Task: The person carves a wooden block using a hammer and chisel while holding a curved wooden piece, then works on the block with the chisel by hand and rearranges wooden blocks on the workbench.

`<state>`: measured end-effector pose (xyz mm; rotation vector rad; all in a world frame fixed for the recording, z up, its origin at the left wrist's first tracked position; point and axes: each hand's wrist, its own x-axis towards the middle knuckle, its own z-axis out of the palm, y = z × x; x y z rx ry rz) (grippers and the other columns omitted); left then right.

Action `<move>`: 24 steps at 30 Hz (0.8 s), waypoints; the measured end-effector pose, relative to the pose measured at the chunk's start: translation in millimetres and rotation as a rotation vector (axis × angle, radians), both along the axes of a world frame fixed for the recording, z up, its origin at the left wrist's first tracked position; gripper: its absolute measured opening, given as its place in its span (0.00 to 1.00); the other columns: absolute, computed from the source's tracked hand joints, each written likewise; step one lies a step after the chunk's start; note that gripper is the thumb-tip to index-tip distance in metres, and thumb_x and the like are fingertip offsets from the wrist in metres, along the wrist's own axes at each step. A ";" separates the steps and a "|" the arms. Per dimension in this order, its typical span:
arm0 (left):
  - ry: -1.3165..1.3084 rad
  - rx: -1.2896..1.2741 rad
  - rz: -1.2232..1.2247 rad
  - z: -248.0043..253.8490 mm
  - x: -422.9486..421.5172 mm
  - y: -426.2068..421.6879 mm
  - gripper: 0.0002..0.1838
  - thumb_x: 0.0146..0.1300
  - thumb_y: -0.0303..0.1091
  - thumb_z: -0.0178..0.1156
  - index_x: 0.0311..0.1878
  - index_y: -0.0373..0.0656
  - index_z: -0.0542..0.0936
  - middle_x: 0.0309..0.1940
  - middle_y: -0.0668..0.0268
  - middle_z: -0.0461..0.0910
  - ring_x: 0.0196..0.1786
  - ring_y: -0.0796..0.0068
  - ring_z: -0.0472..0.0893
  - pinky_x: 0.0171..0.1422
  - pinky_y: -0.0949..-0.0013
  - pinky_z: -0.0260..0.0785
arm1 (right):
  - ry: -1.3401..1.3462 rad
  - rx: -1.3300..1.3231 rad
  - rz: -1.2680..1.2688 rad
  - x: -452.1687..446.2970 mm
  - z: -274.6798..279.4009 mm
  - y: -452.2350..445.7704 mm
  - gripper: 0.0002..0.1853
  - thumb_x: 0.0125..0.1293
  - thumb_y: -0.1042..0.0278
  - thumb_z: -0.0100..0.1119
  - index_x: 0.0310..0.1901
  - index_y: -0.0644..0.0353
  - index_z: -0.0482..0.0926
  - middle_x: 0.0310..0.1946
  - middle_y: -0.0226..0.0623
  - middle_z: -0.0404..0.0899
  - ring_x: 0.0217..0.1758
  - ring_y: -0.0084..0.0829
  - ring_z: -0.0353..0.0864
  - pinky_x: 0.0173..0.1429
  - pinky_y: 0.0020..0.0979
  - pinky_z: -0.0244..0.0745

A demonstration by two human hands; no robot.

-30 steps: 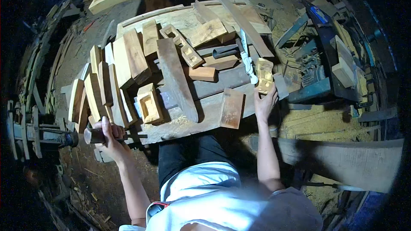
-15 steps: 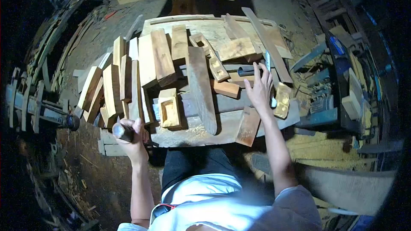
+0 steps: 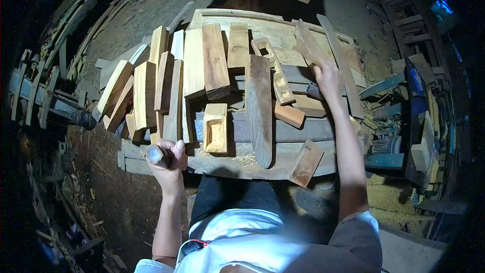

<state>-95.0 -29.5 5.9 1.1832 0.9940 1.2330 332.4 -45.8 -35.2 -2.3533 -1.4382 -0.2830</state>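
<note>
My left hand, near the front left edge of the bench, is wrapped round a dark, thick cylinder with a pale round end facing me. The rest of the cylinder is hidden. At the back right, my right hand is closed on the near end of a wooden block, which is tilted and blurred. Just below that hand lies a dark tube. Left of it is a slim wooden piece with square recesses. A hollowed wooden block rests at the bench's front middle.
Several wooden blocks stand side by side across the left of the bench. A long dark board lies front to back at the middle. A narrow plank leans at the right. A loose block overhangs the front edge.
My right hand has gone from open fingers above the dark tube to a grip on the wooden block farther back, which has shifted and turned. My left hand keeps its hold. The view has shifted.
</note>
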 end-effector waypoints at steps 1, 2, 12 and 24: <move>0.012 0.011 0.015 0.4 1.0 0.4 0.12 0.62 0.25 0.62 0.27 0.44 0.68 0.15 0.73 0.67 0.15 0.86 0.64 0.18 0.79 0.56 | -0.026 0.162 -0.018 -11.3 12.6 -7.9 0.13 0.60 0.64 0.61 0.45 0.57 0.80 0.30 0.43 0.82 0.31 0.41 0.83 0.38 0.41 0.75; 0.022 0.021 0.022 0.0 2.5 0.0 0.12 0.62 0.25 0.62 0.27 0.44 0.68 0.15 0.73 0.67 0.15 0.86 0.64 0.18 0.79 0.56 | -0.030 0.156 -0.027 -8.6 12.3 -14.7 0.13 0.60 0.64 0.61 0.45 0.57 0.80 0.30 0.43 0.82 0.31 0.41 0.83 0.38 0.41 0.75; 0.010 0.081 -0.078 1.0 3.4 -10.5 0.13 0.62 0.24 0.61 0.28 0.44 0.67 0.14 0.73 0.65 0.14 0.87 0.63 0.17 0.79 0.53 | 1.281 0.301 0.034 -52.9 28.6 -108.5 0.19 0.69 0.58 0.55 0.53 0.66 0.74 0.31 0.29 0.81 0.24 0.14 0.78 0.19 0.18 0.72; -0.047 0.089 -0.083 2.4 -16.6 -44.9 0.12 0.62 0.26 0.63 0.30 0.44 0.68 0.15 0.73 0.66 0.14 0.86 0.63 0.17 0.79 0.55 | 0.714 0.064 0.165 -243.8 -38.2 -122.6 0.27 0.62 0.62 0.60 0.62 0.58 0.68 0.34 0.54 0.82 0.36 0.43 0.85 0.42 0.38 0.79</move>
